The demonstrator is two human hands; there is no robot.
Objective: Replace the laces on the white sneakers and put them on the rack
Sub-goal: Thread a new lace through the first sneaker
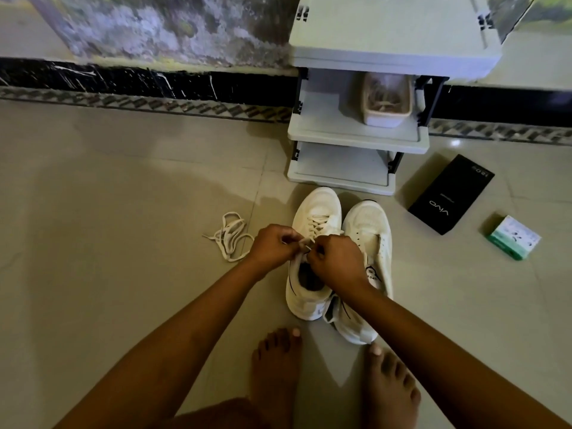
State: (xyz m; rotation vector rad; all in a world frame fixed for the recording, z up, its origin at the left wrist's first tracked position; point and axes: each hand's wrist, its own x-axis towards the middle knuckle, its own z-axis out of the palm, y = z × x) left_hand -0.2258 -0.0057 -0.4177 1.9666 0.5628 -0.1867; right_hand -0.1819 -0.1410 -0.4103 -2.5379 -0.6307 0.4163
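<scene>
Left hand (272, 246) and right hand (335, 263) each pinch an end of the white flat lace (305, 243) above the laced left white sneaker (312, 255). Beside it, touching, stands the unlaced right white sneaker (370, 239).

Bare forearms with no sleeves, 2 bare hands: left hand (272, 247), right hand (335, 261); 2 bare feet (275, 366).

your right hand (335, 261) covers the tongue of the right sneaker (368, 243) and the lace ends (305, 243) vanish into your fingers (288, 239). the rack (356, 137) top runs off the upper edge; the tub (387, 102) contents blur.
</scene>
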